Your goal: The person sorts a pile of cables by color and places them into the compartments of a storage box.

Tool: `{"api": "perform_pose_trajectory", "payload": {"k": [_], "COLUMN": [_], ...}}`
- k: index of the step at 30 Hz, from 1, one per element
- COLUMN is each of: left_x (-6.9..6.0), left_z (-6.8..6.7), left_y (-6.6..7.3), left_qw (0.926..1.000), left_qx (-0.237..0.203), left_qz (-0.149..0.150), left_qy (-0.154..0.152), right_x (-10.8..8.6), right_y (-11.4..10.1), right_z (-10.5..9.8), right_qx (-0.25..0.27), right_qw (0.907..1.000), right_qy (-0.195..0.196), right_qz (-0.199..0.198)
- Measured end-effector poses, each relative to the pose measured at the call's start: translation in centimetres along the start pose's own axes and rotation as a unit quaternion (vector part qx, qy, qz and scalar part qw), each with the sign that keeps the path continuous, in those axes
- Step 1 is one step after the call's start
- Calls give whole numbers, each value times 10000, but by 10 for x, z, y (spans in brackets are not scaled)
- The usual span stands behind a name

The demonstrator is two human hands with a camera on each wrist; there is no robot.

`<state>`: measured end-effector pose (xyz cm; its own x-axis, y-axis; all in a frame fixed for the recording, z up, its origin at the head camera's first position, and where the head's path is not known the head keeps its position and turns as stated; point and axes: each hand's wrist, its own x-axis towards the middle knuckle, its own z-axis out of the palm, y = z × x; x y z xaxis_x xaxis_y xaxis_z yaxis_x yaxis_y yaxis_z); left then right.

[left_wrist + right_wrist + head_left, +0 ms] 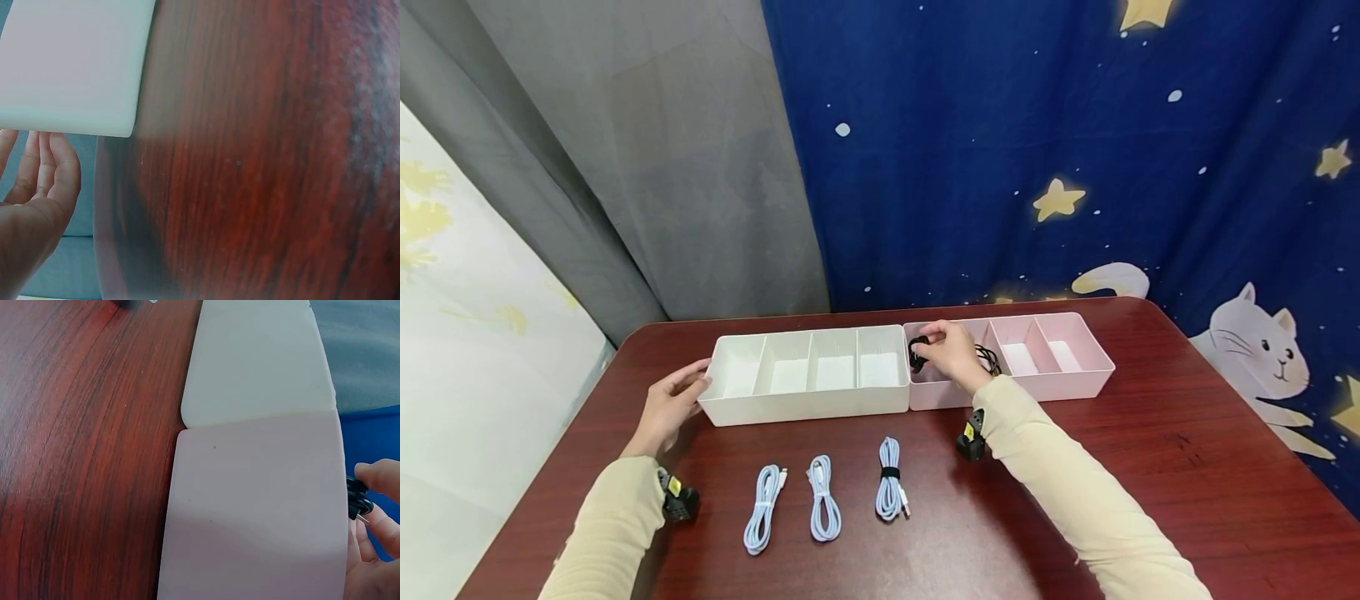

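My right hand (953, 354) pinches a black coiled cable (917, 355) at the leftmost compartment of the pink box (1052, 386); in the right wrist view the cable (359, 499) shows between thumb and fingers (384, 531) behind the pink wall (262, 506). More black cable (988, 360) lies in the pink box, right of the hand. My left hand (668, 406) rests its fingers on the left end of the white box (805, 407). In the left wrist view the relaxed left hand (40, 187) touches the white box (69, 69).
Three light blue coiled cables lie in front of the white box: a left one (763, 510), a middle one (823, 500) and a right one (888, 483) with a black strap. Both boxes stand end to end on the reddish-brown table (1195, 467), near its back edge.
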<state>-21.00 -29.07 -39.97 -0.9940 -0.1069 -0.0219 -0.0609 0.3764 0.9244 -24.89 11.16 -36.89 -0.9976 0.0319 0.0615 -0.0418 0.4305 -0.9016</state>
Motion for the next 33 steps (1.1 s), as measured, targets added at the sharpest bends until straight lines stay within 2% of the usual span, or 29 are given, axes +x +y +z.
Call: {"api": "perform_pose_trajectory", "payload": {"k": [11,19,28,33], "left_x": [0,2,2,2], "left_z": [0,0,0,0], "left_y": [0,-2,-2,-1], "left_qw": [10000,9999,10000,10000], "left_qx": [-2,-67,-1,51], "left_qz": [28,148,51,54], "left_qy": [-30,27,23,30], "right_x": [-1,-2,-4,-6], "right_y": [0,-3,-6,-5], "right_z": [3,4,1,-3], "right_qx": [180,488,559,595], "right_qw": [9994,9981,9971,9971], "right_qy": [-116,-200,-342,-368], "right_qz": [268,328,390,301]}}
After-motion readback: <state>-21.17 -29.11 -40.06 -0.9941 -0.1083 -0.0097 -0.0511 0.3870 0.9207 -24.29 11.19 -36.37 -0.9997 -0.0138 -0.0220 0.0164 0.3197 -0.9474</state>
